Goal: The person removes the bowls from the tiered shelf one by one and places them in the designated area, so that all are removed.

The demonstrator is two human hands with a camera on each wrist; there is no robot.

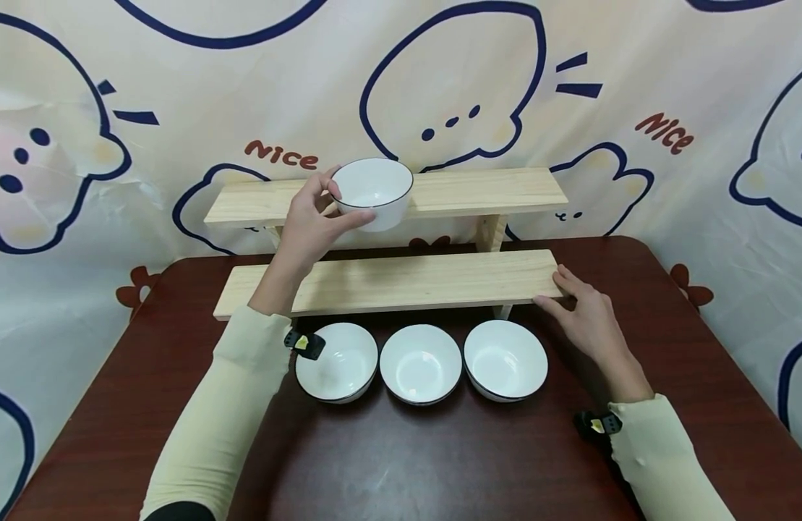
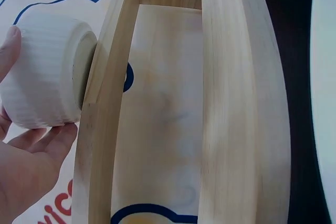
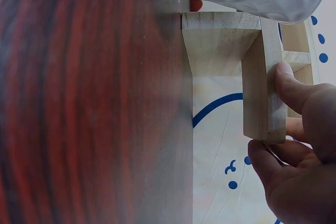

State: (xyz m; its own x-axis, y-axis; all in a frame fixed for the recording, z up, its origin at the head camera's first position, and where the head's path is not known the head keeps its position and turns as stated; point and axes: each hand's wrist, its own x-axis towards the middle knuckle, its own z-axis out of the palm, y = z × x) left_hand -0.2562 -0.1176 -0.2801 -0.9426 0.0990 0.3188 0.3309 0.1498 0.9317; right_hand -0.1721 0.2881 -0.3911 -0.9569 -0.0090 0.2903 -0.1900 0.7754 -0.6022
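Observation:
My left hand [image 1: 312, 224] grips a white bowl [image 1: 377, 192] with a dark rim, thumb at its near side and fingers at the left. In the left wrist view the bowl's [image 2: 47, 72] base is right at the upper board [image 2: 107, 72]; whether it bears on the wood I cannot tell. A two-tier wooden shelf [image 1: 401, 282] stands on the table. My right hand [image 1: 592, 318] holds the right end of its lower board, the thumb [image 3: 294, 85] on one face and fingers round the end. Three white bowls stand in a row before the shelf: left [image 1: 342, 365], middle [image 1: 420, 365], right [image 1: 505, 358].
The dark red-brown table [image 1: 401, 463] has the shelf along its back edge. A patterned curtain [image 1: 199, 94] with blue outlines hangs close behind the shelf. The left forearm reaches over the lower board and partly over the left bowl.

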